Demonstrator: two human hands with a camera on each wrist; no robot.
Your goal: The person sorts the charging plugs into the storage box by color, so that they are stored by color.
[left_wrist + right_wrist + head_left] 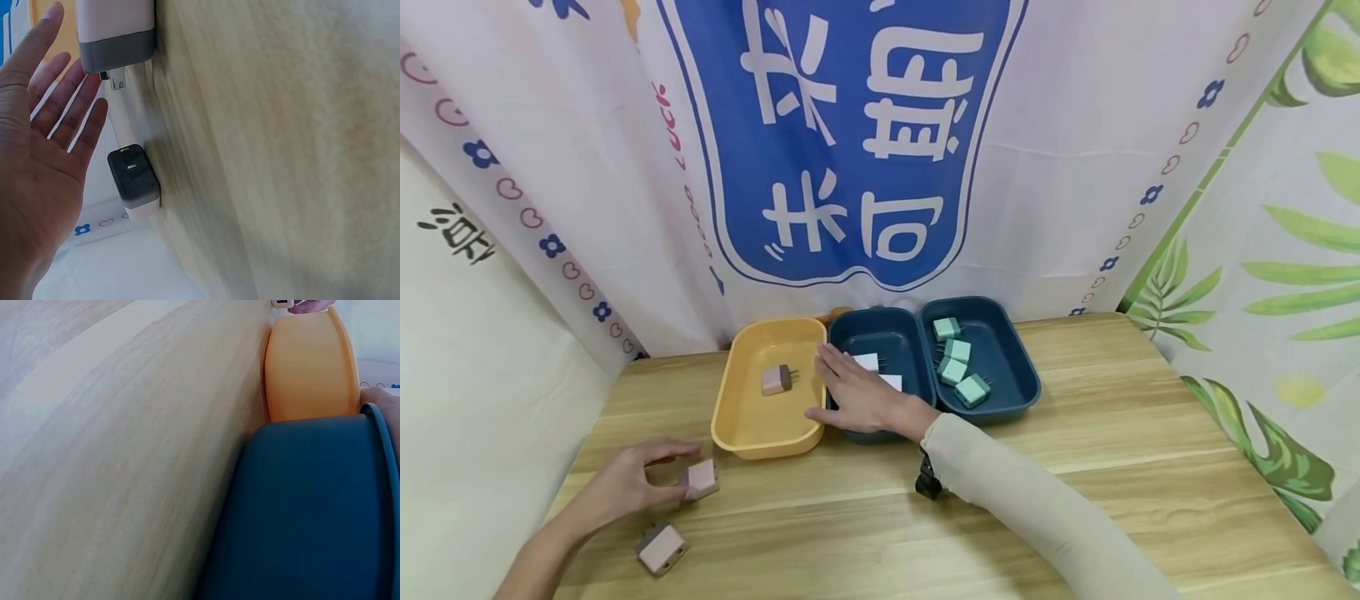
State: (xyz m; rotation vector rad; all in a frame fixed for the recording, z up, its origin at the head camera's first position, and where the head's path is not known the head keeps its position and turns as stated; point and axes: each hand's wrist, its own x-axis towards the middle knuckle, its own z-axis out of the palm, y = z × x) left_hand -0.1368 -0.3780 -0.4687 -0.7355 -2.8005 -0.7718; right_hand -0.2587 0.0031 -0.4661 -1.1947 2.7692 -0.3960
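Note:
My left hand is around a pink plug charger on the table, its thumb and fingers spread. In the left wrist view, the fingers look loosely extended beside that charger, whose metal prongs show. A second pink charger with a dark prong face lies nearer the front. My right hand lies flat over the rims where the yellow tray meets the middle blue tray, fingertips reaching the yellow side. One pink charger sits in the yellow tray. White chargers in the middle tray are partly hidden by this hand.
To the right, another dark blue tray holds several mint-green chargers. The three trays stand side by side at the back of the wooden table, before a printed curtain. A black device is on my right wrist.

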